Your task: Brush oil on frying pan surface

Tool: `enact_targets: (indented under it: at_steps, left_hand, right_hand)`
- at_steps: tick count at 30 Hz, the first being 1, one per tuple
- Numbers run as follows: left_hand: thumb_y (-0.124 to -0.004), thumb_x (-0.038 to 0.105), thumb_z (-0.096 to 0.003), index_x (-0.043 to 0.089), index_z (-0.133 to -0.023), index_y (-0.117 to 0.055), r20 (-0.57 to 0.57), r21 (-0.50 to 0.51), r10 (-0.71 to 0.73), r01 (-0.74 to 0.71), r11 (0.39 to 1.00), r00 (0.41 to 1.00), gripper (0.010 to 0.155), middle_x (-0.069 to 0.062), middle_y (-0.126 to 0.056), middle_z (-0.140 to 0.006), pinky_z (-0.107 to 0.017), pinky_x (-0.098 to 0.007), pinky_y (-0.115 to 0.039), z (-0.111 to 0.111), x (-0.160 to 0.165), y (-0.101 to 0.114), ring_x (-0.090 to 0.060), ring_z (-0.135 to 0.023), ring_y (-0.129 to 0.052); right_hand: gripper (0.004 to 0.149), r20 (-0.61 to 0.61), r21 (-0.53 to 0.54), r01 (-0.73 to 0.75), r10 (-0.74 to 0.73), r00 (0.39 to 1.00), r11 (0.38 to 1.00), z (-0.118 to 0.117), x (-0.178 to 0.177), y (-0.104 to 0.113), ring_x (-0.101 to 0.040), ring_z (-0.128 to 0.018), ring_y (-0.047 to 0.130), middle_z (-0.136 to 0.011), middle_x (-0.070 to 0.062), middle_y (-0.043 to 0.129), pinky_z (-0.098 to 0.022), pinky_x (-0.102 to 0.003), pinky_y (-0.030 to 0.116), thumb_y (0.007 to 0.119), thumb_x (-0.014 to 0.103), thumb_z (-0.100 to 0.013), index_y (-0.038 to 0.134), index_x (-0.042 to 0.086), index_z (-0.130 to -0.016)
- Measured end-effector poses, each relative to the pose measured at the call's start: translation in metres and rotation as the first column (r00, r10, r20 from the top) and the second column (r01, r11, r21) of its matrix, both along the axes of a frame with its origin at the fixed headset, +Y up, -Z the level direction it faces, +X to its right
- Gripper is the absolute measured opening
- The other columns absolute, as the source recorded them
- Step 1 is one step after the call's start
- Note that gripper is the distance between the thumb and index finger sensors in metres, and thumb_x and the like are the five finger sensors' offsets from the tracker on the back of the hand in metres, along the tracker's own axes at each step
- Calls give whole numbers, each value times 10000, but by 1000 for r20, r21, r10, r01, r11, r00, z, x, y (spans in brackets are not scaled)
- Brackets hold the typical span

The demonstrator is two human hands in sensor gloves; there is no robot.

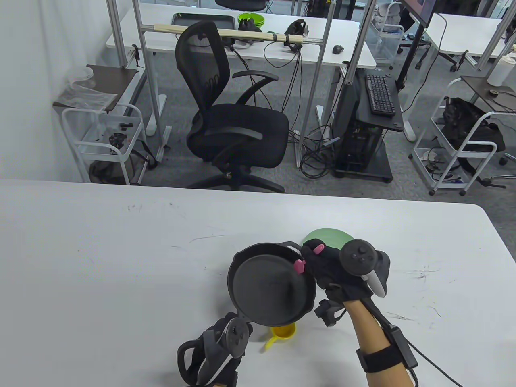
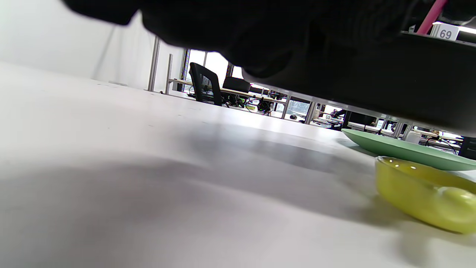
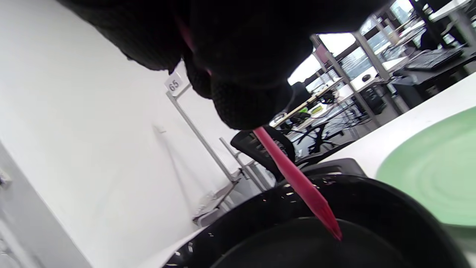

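My white table (image 1: pixel 100 262) carries a green round plate (image 1: pixel 328 237). My left hand (image 1: pixel 219 346) grips the handle of the black cast-iron frying pan (image 1: pixel 271 286), lifted above a small yellow cup (image 1: pixel 282 333). My right hand (image 1: pixel 334 268) pinches the pink silicone brush (image 3: pixel 297 182), bristles on the pan's inner surface.

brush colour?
Pink; the brush shows best in the right wrist view, its tip on the black frying pan.

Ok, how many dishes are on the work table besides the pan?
2: a green plate lies just behind the right hand, and a small yellow cup sits under the raised pan's near edge. The pan may hide something else.
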State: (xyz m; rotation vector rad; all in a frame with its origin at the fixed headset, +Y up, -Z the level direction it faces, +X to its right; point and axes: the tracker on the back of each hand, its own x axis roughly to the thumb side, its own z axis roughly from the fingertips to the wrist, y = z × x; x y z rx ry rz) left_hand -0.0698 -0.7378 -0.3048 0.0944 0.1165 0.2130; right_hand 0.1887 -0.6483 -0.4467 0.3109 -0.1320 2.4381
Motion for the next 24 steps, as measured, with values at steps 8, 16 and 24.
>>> enact_targets:
  at_steps: [8, 16, 24]
  left_hand:
    - [-735, 582, -491, 138, -890, -835, 29, -3, 4, -4, 1000, 1000, 605, 41, -987, -467, -183, -345, -869, -1, 6, -1, -111, -221, -971]
    - [-736, 579, -492, 134, -889, -835, 30, 6, 9, -9, 1000, 1000, 605, 37, -987, -466, -180, -347, -868, 2, 9, 1, -113, -218, -970]
    - [-734, 580, -493, 135, -890, -834, 39, -3, 18, -18, 1000, 999, 605, 38, -985, -467, -180, -347, -868, 2, 10, -1, -113, -218, -969]
  right_hand:
    - [420, -56, -88, 49, -54, 997, 995, -4, -26, -23, -122, -289, 938, -622, -186, 974, -162, -236, 828, 723, 460, -629, 786, 162, -919]
    - [406, -141, -122, 88, -105, 984, 989, 2, -61, -22, -111, -277, 937, -605, -180, 975, -152, -225, 826, 719, 462, -634, 792, 172, -908]
    - [410, -232, -192, 131, -174, 957, 973, 7, -88, -20, -117, -289, 939, -627, -182, 974, -161, -229, 827, 718, 459, -635, 781, 172, -921]
